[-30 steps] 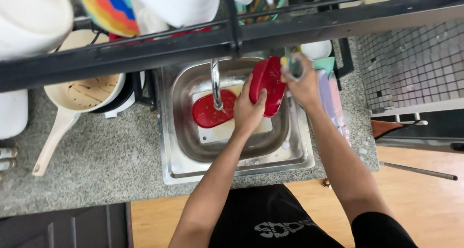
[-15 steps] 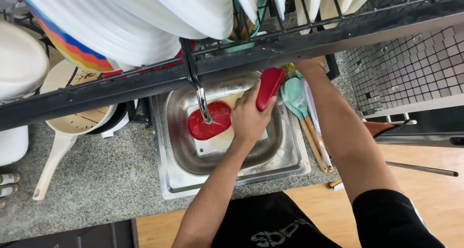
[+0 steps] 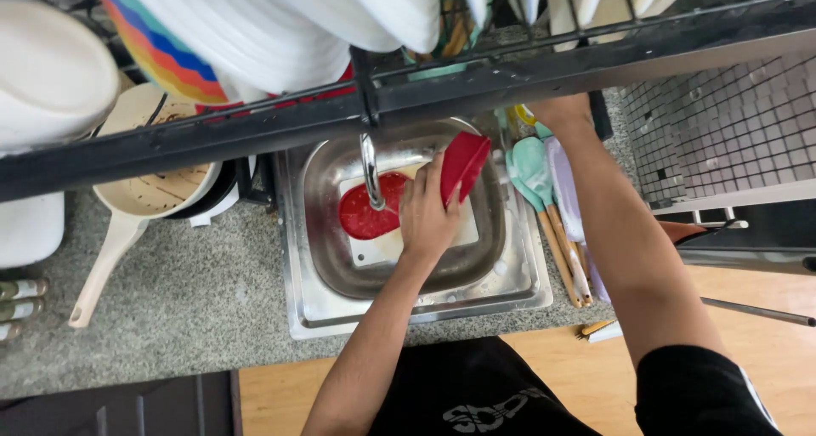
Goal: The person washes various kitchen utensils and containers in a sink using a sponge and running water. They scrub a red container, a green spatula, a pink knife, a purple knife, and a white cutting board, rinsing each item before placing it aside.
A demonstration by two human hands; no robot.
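Note:
My left hand (image 3: 427,218) is over the steel sink (image 3: 510,291) and grips a red dish (image 3: 464,164) by its edge, holding it tilted on its side. A second red plate (image 3: 367,208) lies flat on a white board (image 3: 382,251) in the basin, right under the faucet (image 3: 370,171). My right hand (image 3: 559,110) reaches to the back right corner of the sink, beside a yellow and green item (image 3: 520,113). Its fingers are hidden behind the black rack rail (image 3: 255,130).
An overhead dish rack carries white plates (image 3: 280,28) and a striped plate (image 3: 157,49). Teal spatulas (image 3: 531,168) with wooden handles lie right of the sink. A cream pan (image 3: 144,194) sits on the grey stone counter (image 3: 187,291) at left. A wire mesh shelf (image 3: 722,130) is at right.
My right hand left the red dish and moved to the back right corner behind the rail. My left hand kept hold of the red dish. The view tipped upward toward the rack.

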